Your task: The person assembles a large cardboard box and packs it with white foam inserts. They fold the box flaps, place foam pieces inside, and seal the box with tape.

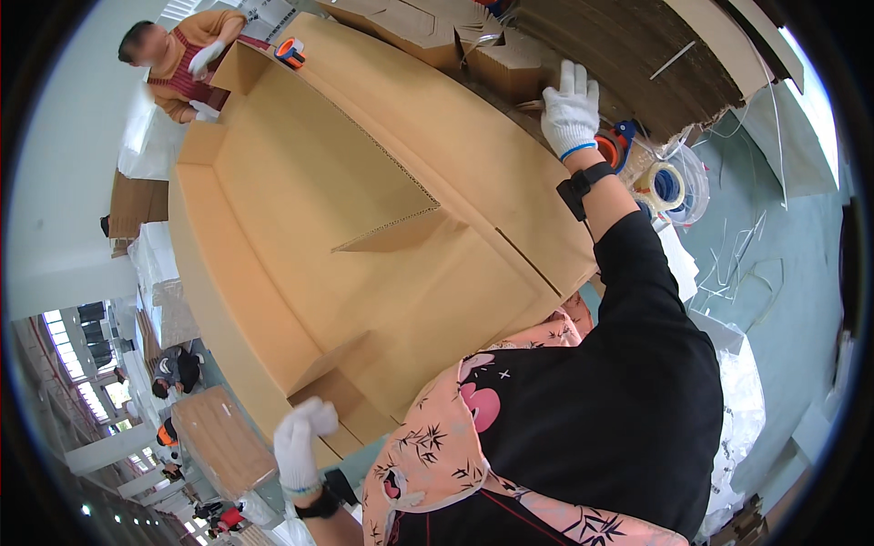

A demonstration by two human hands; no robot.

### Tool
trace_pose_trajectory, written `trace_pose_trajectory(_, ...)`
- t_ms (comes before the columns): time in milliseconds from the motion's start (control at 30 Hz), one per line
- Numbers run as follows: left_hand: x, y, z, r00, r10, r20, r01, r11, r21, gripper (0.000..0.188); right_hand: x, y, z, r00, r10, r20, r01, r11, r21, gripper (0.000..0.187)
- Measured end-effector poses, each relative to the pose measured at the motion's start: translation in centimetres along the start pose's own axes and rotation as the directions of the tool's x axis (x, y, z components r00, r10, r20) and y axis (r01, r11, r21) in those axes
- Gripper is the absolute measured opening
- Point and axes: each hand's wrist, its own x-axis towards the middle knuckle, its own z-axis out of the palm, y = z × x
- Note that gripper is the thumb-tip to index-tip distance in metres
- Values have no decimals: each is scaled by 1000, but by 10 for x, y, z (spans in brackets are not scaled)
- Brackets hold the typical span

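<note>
A large brown cardboard box (428, 291), its flaps folded out, lies in front of me. My left hand (305, 441), in a white glove, is at the box's near left corner, beside a small raised flap (332, 355). Its fingers are bent a little and slightly blurred, with nothing visible in them; whether they touch the cardboard I cannot tell. My right hand (571, 109), also gloved, reaches past the box's right side. Its fingers are stretched out against the stacked cardboard sheets (628, 73), and it holds nothing.
An orange and blue tape dispenser (289, 53) rests on the box's far edge; another tape dispenser (616, 146) is by my right wrist. Rolls of tape (663, 187) lie nearby. A co-worker (187, 64) in white gloves stands at the far left end. Loose white straps (742, 255) litter the floor.
</note>
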Motion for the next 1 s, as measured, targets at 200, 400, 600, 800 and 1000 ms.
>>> trace_pose_trajectory(200, 134, 65, 86, 855, 476, 205, -468, 539, 701, 50, -7, 5, -67, 997, 10, 72, -30, 957, 287, 20)
trace_pose_trajectory(400, 214, 78, 143, 837, 456, 302, -472, 325, 819, 41, -55, -36, -104, 577, 411, 705, -691, -214, 690, 35)
trace_pose_trajectory(600, 178, 56, 151, 841, 232, 488, -529, 166, 832, 40, -63, -122, -137, 595, -137, 792, -792, 66, 607, 59)
trace_pose_trajectory(800, 155, 48, 117, 881, 264, 392, -473, 518, 713, 36, -55, -150, -107, 438, -160, 884, -894, 22, 447, 55)
trace_pose_trajectory(1000, 87, -16, 3, 978, 206, -29, -131, 722, 679, 41, -128, -82, -156, 484, -139, 864, -855, 136, 501, 54)
